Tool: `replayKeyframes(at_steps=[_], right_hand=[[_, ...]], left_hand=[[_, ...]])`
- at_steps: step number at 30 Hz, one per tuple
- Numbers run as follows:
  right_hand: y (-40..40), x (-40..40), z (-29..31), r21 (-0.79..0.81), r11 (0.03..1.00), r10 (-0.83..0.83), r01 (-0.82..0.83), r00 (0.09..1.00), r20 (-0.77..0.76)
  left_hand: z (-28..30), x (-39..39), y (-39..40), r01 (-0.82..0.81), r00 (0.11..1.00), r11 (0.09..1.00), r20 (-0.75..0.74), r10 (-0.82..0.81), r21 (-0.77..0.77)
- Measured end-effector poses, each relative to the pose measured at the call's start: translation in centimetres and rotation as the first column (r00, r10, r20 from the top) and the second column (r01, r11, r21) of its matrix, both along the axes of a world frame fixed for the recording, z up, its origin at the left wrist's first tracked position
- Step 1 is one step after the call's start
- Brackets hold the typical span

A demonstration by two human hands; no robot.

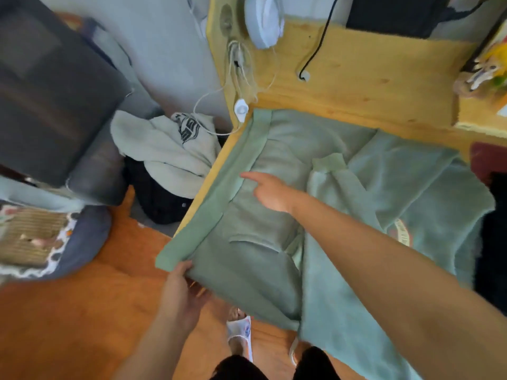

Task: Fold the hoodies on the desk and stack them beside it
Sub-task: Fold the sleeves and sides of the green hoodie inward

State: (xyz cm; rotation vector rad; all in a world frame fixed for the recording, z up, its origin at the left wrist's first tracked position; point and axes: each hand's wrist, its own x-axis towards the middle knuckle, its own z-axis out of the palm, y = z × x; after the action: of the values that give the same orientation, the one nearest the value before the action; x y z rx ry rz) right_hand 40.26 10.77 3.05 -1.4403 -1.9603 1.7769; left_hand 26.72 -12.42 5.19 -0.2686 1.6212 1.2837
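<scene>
The left hand is pinching the near hem corner of the green hoodie, which is lying spread across the wooden desk. The right hand is hovering over it, index finger extended, gripping nothing. 1 cream hoodie is sitting heaped beside the desk.

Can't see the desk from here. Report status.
Left hand grips green hoodie hem corner. Right hand open, flat on it. Hoodie half folded on desk. White cord touches hem.

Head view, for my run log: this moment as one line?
stage: folding | left hand: grips hem corner of green fleece hoodie | right hand: open, on hoodie | wooden desk: hoodie overhangs edge
</scene>
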Motion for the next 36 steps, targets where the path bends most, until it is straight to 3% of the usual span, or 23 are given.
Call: replayKeyframes(at_steps=[3, 6, 9, 15, 18, 23, 25, 28, 32, 36], right_hand=[[2.0, -4.0, -1.7, -0.073, 0.997, -0.030, 0.016, 0.981, -0.190], [2.9, -6.7, -4.2, -0.069, 0.998, -0.009, -0.012, 0.958, -0.285], [2.9, -7.2, -7.9, 0.024, 0.999, 0.037, -0.032, 0.969, -0.245], [2.1, 0.4, -1.5, -0.101, 0.995, -0.050, 0.007, 0.903, -0.427], [0.4, 7.8, -0.3, -0.074, 0.994, -0.104, 0.084, 0.938, -0.330], [-1.3, 12.1, -5.9, -0.066, 0.974, -0.223, 0.215, 0.960, -0.172], [-1.0, 12.2, -6.3, -0.137, 0.946, -0.316, 0.294, 0.929, -0.193], [-2.4, 14.9, -3.5, -0.117, 0.907, -0.422, 0.405, 0.874, -0.243], [-5.8, 23.0, 0.3, -0.083, 0.774, -0.613, 0.628, 0.711, -0.343], [-7.1, 28.0, -2.2, -0.162, 0.712, -0.702, 0.683, 0.700, -0.134]], left_hand=[[-0.7, -0.3, 0.3, -0.051, 0.998, 0.999, -0.029, 0.051, -0.008], [-1.7, -0.4, 0.4, -0.086, 0.996, 0.996, -0.018, 0.086, -0.001], [-2.5, -0.7, 0.4, -0.111, 0.994, 0.994, 0.001, 0.111, 0.017], [-1.2, -0.8, 0.4, -0.088, 0.996, 0.995, 0.024, 0.088, 0.041], [-0.3, -0.5, 0.6, -0.054, 0.998, 0.997, 0.041, 0.052, 0.056], [0.8, -0.2, 0.8, -0.059, 0.997, 0.994, 0.052, 0.054, 0.089], [1.3, -0.1, 1.0, -0.059, 0.997, 0.993, 0.048, 0.054, 0.100], [1.9, 0.3, 1.4, -0.032, 0.999, 0.993, 0.045, 0.027, 0.113], [1.8, 1.1, 2.4, -0.046, 0.997, 0.992, 0.062, 0.039, 0.119], [2.0, 2.3, 3.3, -0.102, 0.991, 0.988, 0.095, 0.092, 0.112]])
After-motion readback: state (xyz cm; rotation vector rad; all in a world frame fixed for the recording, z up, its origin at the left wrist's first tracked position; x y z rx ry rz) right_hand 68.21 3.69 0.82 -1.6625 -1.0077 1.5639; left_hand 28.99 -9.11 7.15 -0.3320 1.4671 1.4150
